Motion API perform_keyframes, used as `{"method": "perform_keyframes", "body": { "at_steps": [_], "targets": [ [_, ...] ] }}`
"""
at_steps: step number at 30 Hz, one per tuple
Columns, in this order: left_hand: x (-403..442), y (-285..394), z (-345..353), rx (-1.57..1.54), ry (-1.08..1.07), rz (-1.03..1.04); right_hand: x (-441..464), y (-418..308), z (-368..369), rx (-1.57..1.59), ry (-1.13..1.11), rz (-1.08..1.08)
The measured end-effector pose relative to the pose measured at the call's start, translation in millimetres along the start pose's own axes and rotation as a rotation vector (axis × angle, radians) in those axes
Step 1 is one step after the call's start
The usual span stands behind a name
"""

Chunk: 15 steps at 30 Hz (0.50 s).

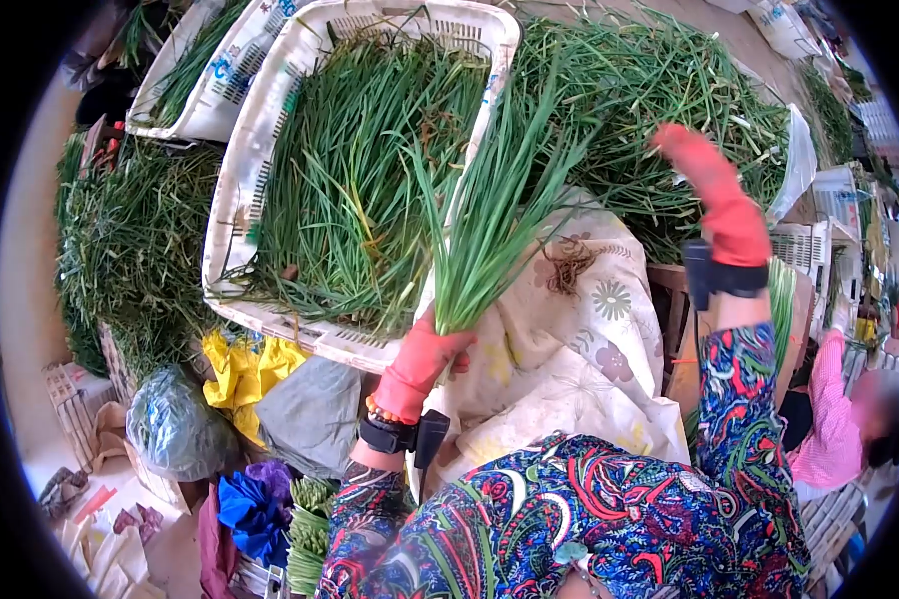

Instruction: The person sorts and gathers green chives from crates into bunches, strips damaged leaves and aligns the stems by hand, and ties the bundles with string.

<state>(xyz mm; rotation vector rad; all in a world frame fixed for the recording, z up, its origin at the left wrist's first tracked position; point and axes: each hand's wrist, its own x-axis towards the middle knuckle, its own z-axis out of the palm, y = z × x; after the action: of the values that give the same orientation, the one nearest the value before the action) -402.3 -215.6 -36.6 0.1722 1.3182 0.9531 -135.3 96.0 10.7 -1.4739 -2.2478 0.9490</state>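
Observation:
My left hand (420, 369), in a red rubber glove, is closed around the lower ends of a bunch of garlic chives (489, 240). Their long green leaves fan upward past the rim of a white plastic crate (232, 215). More of the same leaves (340, 180) fill that crate. On the right, my right hand (714, 190), also red-gloved, is raised beside a big heap of chives (659, 90). Motion smears its fingers, so their grip is unclear. Below the bunch, a flowered cloth (569, 339) covers my lap, with a brown clump of roots or dry trimmings (569, 265) on it.
Another white crate (205, 80) stands at the upper left, above a leafy green pile (140, 240). Plastic bags, including a yellow one (250, 374), lie left of me, near tied green bundles (310, 534). A person in a pink top (824, 429) sits at the right.

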Motion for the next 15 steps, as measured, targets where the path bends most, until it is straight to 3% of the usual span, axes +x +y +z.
{"method": "perform_keyframes", "body": {
  "at_steps": [3, 4, 5, 6, 7, 8, 9, 10, 11, 12, 14, 15],
  "targets": [
    [7.4, 8.6, -7.0, 0.093, -0.019, 0.003, -36.7, -16.5, 24.1, -0.367, -0.22, -0.535],
    [7.8, 11.5, -13.4, 0.16, -0.02, -0.01, -51.9, -12.1, 51.1, 0.074, -0.595, -0.382],
    [9.3, 17.6, -20.1, 0.451, 0.078, 0.078, -66.6, -7.7, 77.9, 0.471, -0.895, -0.084],
    [12.0, 27.2, -23.0, 0.746, 0.165, 0.174, -92.8, -82.7, 77.8, 0.604, -1.164, 0.54],
    [7.0, 47.0, -17.3, 0.999, 0.183, 0.32, -121.2, -111.5, 92.4, 0.688, -1.254, 0.494],
    [-4.7, 71.2, -9.3, 1.244, 0.203, 0.479, -165.0, -93.6, 138.1, 1.242, -1.143, 0.138],
    [-15.9, 87.5, -8.3, 1.432, 0.217, 0.551, -165.2, -119.6, 136.8, 0.757, -1.039, -0.314],
    [-27.9, 102.2, -7.5, 1.619, 0.237, 0.622, -162.5, -175.1, 131.3, 0.178, -1.038, -0.356],
    [-36.8, 118.1, 2.0, 1.764, 0.298, 0.559, -166.9, -180.5, 157.8, 0.522, -0.736, -0.604],
    [-50.8, 132.7, 10.1, 1.853, 0.306, 0.518, -157.9, -198.0, 160.4, 0.581, -0.423, -0.796],
    [-57.3, 131.8, -8.0, 1.872, 0.285, 0.624, -137.4, -214.8, 150.6, 0.25, -0.049, -0.907],
    [-57.8, 120.7, -33.7, 1.732, 0.269, 0.78, -128.5, -217.7, 153.4, 0.094, 0.083, -0.9]
  ]
}}
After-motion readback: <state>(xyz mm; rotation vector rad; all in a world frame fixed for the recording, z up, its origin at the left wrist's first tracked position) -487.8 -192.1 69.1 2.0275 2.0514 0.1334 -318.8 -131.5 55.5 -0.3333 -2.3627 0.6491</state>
